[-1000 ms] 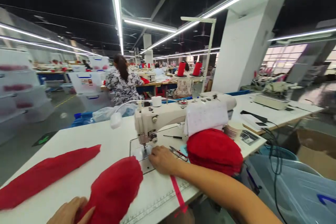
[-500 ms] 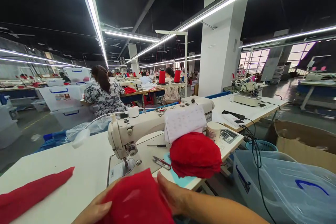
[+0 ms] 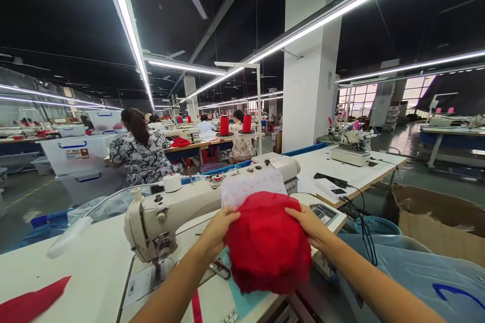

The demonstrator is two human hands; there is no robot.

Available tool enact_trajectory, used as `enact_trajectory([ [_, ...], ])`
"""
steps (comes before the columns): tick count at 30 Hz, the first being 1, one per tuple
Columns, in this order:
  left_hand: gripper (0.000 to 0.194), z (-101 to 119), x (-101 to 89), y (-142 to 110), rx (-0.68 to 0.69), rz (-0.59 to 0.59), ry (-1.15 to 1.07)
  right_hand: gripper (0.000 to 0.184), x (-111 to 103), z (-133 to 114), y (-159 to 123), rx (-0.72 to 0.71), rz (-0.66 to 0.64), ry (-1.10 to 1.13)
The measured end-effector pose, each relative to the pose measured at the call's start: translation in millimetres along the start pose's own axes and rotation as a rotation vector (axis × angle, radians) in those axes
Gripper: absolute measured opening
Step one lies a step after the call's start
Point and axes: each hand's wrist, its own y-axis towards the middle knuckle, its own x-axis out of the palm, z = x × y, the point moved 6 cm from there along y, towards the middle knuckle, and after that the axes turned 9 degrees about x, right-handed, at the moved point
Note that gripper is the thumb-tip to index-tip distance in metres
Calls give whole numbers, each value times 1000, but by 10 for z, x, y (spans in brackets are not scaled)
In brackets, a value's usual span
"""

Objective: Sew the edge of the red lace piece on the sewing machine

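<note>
red fabric bundle (image 3: 267, 250), cream sewing machine (image 3: 182, 207), white table (image 3: 87, 272), red thread cones (image 3: 224, 125).

Both hands grip a bundle of red cloth (image 3: 267, 247) just in front of the sewing machine (image 3: 182, 207): the left hand (image 3: 220, 229) on its left edge, the right hand (image 3: 312, 224) on its right. A red strip (image 3: 30, 303) lies on the counter (image 3: 87, 272), well left of the machine.

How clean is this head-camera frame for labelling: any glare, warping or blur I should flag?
Head view: the ceiling light strips are blown out to white; wide-angle warping bends the sewing machine and the table edge; the left hand and right hand gripping the red fabric stack are sharp, though its folds merge in saturated red; the distant workstations are small and soft.
</note>
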Motion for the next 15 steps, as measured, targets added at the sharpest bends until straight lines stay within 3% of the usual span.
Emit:
enact_trajectory([
  [4, 17, -524, 12, 141, 10, 109, 53, 32, -459, 244, 364, -72, 176, -177],
  [8, 14, -739, -115, 96, 46, 190, 108, 36, -647, 331, 336, -200, 326, -316],
  [12, 12, -697, -293, -72, 47, 214, 154, 36, -473, 110, -8, -512, 499, -493],
  [15, 7, -674, -456, -277, 48, 181, 224, 30, -128, -52, -335, -676, 458, -554],
])
